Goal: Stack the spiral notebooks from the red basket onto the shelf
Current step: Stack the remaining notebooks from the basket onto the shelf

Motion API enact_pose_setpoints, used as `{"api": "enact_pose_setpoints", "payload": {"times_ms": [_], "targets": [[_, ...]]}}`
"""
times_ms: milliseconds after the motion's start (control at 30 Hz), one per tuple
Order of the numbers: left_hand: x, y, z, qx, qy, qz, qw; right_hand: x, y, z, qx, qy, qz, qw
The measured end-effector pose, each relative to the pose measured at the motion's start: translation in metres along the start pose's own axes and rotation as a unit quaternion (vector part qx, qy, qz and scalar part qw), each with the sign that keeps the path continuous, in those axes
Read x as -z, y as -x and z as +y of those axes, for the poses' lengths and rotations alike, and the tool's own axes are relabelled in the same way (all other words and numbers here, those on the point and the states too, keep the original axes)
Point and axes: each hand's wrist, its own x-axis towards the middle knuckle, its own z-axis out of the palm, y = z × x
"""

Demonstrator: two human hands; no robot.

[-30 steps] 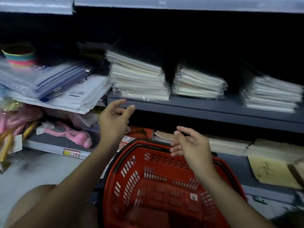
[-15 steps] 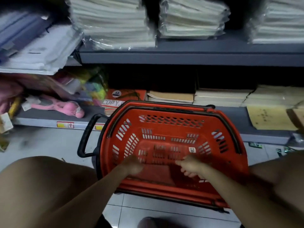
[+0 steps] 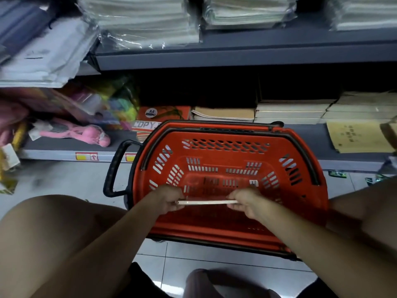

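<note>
Head view: notebook (image 3: 207,202) is gripped edge-on by left hand (image 3: 166,200) and right hand (image 3: 247,202) inside red basket (image 3: 300,203); pickup step, a lift to the shelf (image 3: 236,57) above is needed next.

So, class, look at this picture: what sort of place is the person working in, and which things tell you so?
Probably a stationery shop aisle: a red plastic shopping basket on the tiled floor, grey metal shelves with price tags, plastic-wrapped stacks of pale notebooks, and an orange A4 copy-paper pack.

I can read "A4" on a round sticker (image 3: 151,112) and "COPY" in big letters on the orange paper pack (image 3: 163,119) behind the basket, while the shelf price tag (image 3: 86,156) and yellow booklet print (image 3: 357,136) are too small for me
</note>
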Motion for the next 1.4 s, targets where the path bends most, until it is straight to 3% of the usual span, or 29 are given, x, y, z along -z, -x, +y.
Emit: {"api": "enact_pose_setpoints", "payload": {"times_ms": [167,300,433,600,767,867,1133,1267,1400], "targets": [[0.016,0.043,0.016,-0.041,0.091,-0.066,0.993,0.009,0.031,-0.025,0.019,-0.055,-0.007,0.998],[0.044,0.099,0.034,-0.135,0.147,-0.14,0.97,0.03,0.09,-0.047,0.035,-0.12,-0.108,0.986],[0.06,0.161,0.036,-0.243,0.157,-0.15,0.945,0.047,0.154,-0.056,0.158,-0.05,-0.184,0.969],[0.074,0.222,0.033,-0.366,0.209,-0.167,0.891,0.047,0.213,-0.056,0.322,-0.051,-0.199,0.924],[0.09,0.25,0.021,-0.45,0.238,-0.217,0.833,0.043,0.251,-0.058,0.429,-0.081,-0.242,0.867],[0.099,0.257,0.017,-0.497,0.242,-0.241,0.798,0.035,0.263,-0.063,0.462,-0.065,-0.235,0.852],[0.13,0.256,0.048,-0.546,0.277,-0.189,0.768,0.001,0.268,-0.114,0.523,-0.036,-0.209,0.826],[0.155,0.247,0.094,-0.573,0.249,-0.144,0.767,-0.025,0.257,-0.165,0.518,-0.055,-0.209,0.828],[0.18,0.236,0.161,-0.567,0.295,-0.125,0.759,-0.053,0.242,-0.228,0.497,-0.07,-0.204,0.84]]}}
